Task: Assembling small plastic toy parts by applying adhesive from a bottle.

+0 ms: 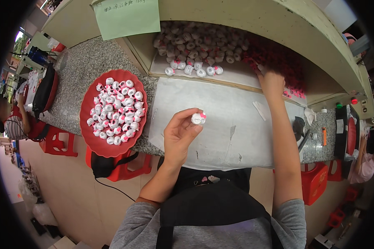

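What R grip [273, 81] has by pink pcs [274, 53] — too small to tell; green note [127, 20] — cut off @ top.

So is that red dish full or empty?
Fairly full: white-and-pink pieces cover most of the red dish, leaving its rim bare.

A small, pink-patched white bead [198, 119] is pinched in your left hand [179, 135], pink pieces [293, 60] heaped beside your right hand [271, 84].
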Demonstrator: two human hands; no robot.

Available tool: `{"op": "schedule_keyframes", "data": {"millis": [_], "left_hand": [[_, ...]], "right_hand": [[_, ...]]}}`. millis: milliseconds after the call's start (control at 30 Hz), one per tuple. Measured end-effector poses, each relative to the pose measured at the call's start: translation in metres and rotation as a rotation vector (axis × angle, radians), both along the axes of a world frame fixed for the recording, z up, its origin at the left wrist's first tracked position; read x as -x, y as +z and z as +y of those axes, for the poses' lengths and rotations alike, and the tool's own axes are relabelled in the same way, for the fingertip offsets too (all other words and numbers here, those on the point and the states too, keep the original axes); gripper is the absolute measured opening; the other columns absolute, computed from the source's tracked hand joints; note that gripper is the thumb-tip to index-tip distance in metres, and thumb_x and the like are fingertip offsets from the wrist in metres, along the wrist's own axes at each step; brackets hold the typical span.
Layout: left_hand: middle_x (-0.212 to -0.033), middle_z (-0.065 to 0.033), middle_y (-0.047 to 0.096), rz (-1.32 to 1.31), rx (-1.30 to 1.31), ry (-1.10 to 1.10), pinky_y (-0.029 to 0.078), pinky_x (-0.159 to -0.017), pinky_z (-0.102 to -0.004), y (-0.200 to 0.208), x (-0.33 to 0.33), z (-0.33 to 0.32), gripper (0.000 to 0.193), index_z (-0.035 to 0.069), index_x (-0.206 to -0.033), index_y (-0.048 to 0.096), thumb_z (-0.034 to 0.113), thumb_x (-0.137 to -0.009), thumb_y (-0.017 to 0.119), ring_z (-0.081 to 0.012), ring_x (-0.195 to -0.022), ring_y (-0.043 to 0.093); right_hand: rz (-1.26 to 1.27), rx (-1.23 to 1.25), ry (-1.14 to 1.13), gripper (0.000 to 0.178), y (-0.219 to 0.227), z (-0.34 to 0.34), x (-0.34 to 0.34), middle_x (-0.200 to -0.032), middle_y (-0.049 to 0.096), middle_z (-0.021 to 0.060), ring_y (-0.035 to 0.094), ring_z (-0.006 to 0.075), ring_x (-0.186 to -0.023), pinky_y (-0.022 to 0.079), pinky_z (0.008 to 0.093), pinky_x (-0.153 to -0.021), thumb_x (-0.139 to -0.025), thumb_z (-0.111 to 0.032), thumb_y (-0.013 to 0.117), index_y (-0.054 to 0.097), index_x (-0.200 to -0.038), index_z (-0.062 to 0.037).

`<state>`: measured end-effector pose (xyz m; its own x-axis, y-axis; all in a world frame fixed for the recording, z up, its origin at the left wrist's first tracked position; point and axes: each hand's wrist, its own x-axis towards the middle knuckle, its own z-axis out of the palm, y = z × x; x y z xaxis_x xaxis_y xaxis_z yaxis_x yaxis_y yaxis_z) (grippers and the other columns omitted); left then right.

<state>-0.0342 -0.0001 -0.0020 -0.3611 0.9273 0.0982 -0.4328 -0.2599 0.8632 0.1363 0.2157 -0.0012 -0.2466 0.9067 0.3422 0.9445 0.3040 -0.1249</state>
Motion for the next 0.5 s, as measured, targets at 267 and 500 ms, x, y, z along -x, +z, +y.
{"op": "schedule_keyframes", "data": {"millis": [267, 500], "left_hand": [[-0.098, -0.0112, 0.049, 0.002, 0.009, 0.003, 0.04, -0.077, -0.0265, -0.001, 0.003, 0.001, 0.034, 0.0, -0.102, 0.044, -0.006, -0.069, 0.051, -0.0141, -0.086, 0.049], [-0.098, -0.0097, 0.049, -0.031, -0.018, -0.02, 0.039, -0.077, -0.025, -0.001, 0.003, 0.001, 0.034, -0.001, -0.101, 0.044, -0.006, -0.069, 0.052, -0.0133, -0.088, 0.049]], "right_hand": [[-0.016, -0.1, 0.081, 0.019, -0.008, 0.003, 0.002, -0.067, 0.055, 0.0166, 0.054, 0.0334, -0.06, 0.045, 0.0401, -0.051, -0.059, -0.015, 0.061, 0.054, -0.072, -0.0025], [-0.04, -0.054, -0.004, 0.019, -0.007, 0.003, -0.005, -0.068, 0.055, 0.0184, 0.054, 0.0342, -0.063, 0.045, 0.0394, -0.057, -0.059, -0.013, 0.059, 0.055, -0.074, -0.0014]]}}
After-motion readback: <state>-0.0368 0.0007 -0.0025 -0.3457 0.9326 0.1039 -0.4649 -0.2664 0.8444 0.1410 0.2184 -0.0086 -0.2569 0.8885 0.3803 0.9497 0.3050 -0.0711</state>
